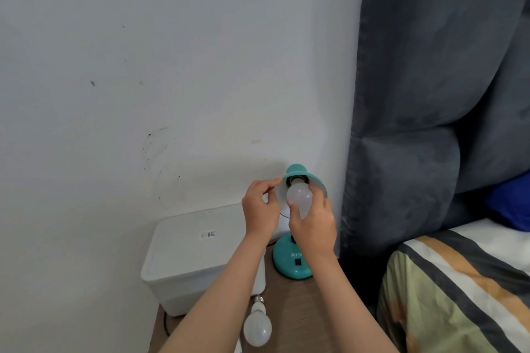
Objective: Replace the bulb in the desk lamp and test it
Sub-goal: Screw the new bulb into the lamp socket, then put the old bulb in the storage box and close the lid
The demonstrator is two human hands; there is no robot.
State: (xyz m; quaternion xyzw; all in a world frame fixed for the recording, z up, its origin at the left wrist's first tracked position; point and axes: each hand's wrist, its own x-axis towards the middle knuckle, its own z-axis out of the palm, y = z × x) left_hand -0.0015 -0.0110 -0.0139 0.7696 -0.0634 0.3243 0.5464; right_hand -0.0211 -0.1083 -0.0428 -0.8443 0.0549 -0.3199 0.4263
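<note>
A teal desk lamp stands on a wooden bedside table, its round base [289,262] near the wall and its shade [298,171] tilted toward me. A white bulb [299,196] sits in the shade's socket. My right hand [312,226] is wrapped around the bulb's lower half. My left hand [262,209] pinches the shade's left rim with thumb and fingers. A second white bulb [257,325] lies loose on the table in front, its screw cap pointing away from me. The lamp's neck is hidden behind my right hand.
A white lidded plastic box [189,255] fills the table's left part, close to the lamp. A dark grey padded headboard [415,123] rises on the right. A bed with a striped cover [459,295] lies below it. A white wall is behind.
</note>
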